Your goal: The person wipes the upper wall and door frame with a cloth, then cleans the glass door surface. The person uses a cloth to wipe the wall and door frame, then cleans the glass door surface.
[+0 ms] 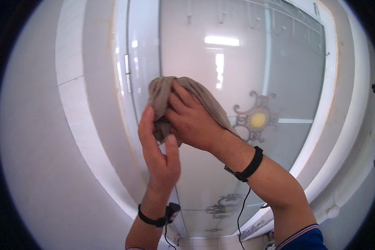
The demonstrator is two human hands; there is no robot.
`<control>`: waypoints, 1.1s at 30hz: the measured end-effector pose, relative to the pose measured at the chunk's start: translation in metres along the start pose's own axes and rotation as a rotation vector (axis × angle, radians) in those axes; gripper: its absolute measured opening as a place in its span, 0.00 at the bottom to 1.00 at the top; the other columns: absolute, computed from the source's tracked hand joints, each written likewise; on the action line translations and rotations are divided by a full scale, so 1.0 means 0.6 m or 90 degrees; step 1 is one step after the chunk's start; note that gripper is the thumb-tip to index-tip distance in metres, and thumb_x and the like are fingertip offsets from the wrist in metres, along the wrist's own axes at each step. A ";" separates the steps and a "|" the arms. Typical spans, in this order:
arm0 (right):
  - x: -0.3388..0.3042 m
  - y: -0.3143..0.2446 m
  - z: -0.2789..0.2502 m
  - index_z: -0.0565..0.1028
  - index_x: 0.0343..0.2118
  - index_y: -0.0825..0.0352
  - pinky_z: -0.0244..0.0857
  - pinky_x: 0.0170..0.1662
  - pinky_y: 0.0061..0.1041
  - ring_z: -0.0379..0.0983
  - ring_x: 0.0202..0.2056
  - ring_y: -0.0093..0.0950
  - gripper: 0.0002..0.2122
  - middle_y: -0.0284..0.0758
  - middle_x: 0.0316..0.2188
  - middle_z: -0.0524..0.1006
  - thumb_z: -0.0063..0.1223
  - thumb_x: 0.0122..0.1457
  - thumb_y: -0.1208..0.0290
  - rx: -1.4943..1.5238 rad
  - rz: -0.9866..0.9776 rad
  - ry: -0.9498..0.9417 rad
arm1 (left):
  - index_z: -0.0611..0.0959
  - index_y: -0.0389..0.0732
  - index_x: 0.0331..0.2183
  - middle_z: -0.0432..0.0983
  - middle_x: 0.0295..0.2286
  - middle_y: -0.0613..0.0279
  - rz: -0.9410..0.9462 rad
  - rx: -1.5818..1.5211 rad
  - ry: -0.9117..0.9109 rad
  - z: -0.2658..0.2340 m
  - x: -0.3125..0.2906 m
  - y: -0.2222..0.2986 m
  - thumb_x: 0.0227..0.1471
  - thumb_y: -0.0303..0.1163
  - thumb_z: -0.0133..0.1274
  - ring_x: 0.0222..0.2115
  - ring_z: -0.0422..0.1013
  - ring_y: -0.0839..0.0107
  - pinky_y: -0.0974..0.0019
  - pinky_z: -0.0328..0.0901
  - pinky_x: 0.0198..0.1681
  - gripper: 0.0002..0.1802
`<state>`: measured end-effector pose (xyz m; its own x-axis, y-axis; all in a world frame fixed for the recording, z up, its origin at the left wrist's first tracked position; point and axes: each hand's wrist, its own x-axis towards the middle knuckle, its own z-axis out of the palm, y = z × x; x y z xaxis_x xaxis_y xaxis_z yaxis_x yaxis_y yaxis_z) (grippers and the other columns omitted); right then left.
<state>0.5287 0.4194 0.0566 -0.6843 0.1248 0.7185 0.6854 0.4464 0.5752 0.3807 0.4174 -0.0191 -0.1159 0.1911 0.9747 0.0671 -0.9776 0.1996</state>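
Note:
A grey-brown cloth (204, 93) is bunched near the left edge of a glossy, frosted-panel door (212, 166), with one fold trailing down to the right. My right hand (191, 118) has its fingers bent into the cloth and grips it. Just below and to the left, my left hand (158, 154) is raised with its thumb apart from its fingers. Its fingertips are at the cloth's lower left edge, where I cannot tell how firmly they touch. What lies under the cloth is mostly hidden.
A grey scrolled ornament with a yellow centre (258, 120) decorates the door. White hinges (128, 73) sit on the left frame, and faint hooks (258, 19) show near the top. Black cords (243, 208) hang from both wristbands. Floor tiles (204, 242) appear below.

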 end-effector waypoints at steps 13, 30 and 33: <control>-0.192 0.080 -0.190 0.74 0.59 0.67 0.56 0.74 0.49 0.55 0.74 0.49 0.26 0.48 0.69 0.67 0.60 0.55 0.83 0.133 0.153 -0.004 | 0.57 0.31 0.71 0.44 0.72 0.30 0.131 0.285 -0.056 0.201 -0.045 0.062 0.59 0.22 0.53 0.73 0.40 0.27 0.34 0.41 0.74 0.43; -0.303 0.009 -0.308 0.77 0.56 0.68 0.71 0.60 0.40 0.77 0.56 0.43 0.21 0.49 0.57 0.77 0.45 0.61 0.87 0.282 0.414 0.240 | 0.56 0.23 0.69 0.46 0.70 0.27 0.086 0.389 -0.152 0.257 -0.019 0.065 0.49 0.24 0.67 0.73 0.41 0.29 0.33 0.44 0.75 0.54; -0.439 -0.052 -0.332 0.79 0.51 0.68 0.75 0.51 0.32 0.81 0.47 0.36 0.16 0.44 0.47 0.82 0.47 0.62 0.87 0.329 0.593 0.137 | 0.53 0.23 0.70 0.46 0.70 0.25 0.061 0.441 -0.111 0.189 0.023 0.028 0.49 0.19 0.65 0.73 0.42 0.30 0.36 0.44 0.75 0.54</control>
<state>0.7374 0.1959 -0.0727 0.1432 0.4724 0.8697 0.6912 0.5812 -0.4295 0.4929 0.4138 0.0089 0.0788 0.1748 0.9814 0.6886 -0.7214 0.0731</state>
